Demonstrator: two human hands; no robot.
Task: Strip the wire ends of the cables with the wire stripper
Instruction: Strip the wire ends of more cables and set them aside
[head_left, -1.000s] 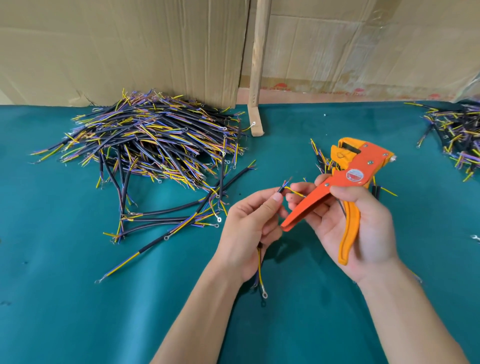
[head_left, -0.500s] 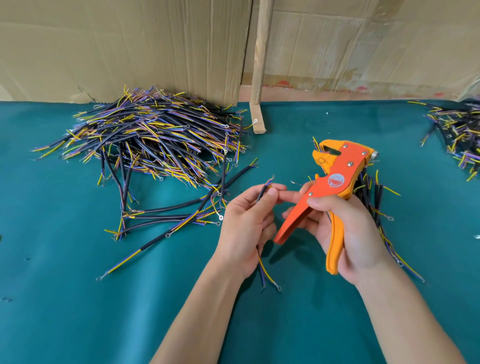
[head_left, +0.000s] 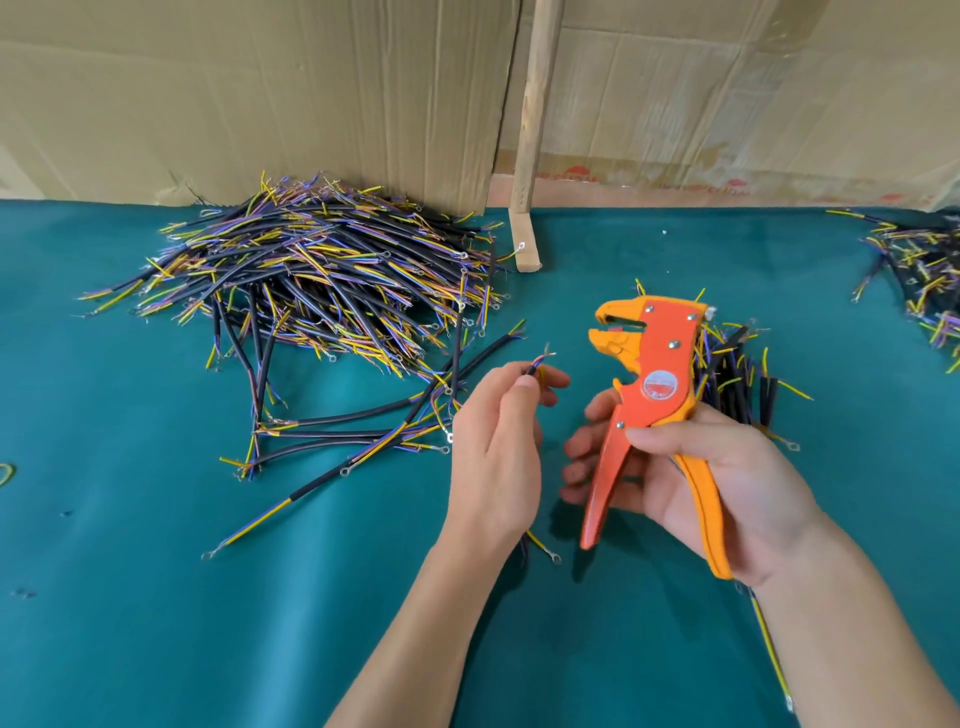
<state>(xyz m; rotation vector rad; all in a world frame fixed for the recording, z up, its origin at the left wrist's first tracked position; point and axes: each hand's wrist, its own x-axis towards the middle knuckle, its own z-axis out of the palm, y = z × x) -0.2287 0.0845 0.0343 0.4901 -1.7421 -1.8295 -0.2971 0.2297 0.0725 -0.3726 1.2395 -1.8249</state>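
Note:
My left hand (head_left: 498, 447) pinches a short black cable (head_left: 535, 366) between thumb and fingers. Its thin wire ends stick up past my fingertips, and a ring terminal on its lower end hangs below my wrist. My right hand (head_left: 711, 478) grips the orange wire stripper (head_left: 649, 384) by its two handles. The stripper stands upright with its open jaws pointing left, a short gap to the right of the cable tip. The jaws hold nothing.
A large heap of black cables (head_left: 322, 280) with yellow and purple wires lies at the back left on the green table (head_left: 156, 597), with several strays nearer me. A smaller bunch (head_left: 737, 374) lies behind the stripper, another pile (head_left: 924, 270) at the far right. Cardboard and a wooden post (head_left: 530, 156) stand behind.
The stripper has swung upright, its jaws now facing left. My hands have drawn apart, and my left hand has lifted the cable tip a little higher.

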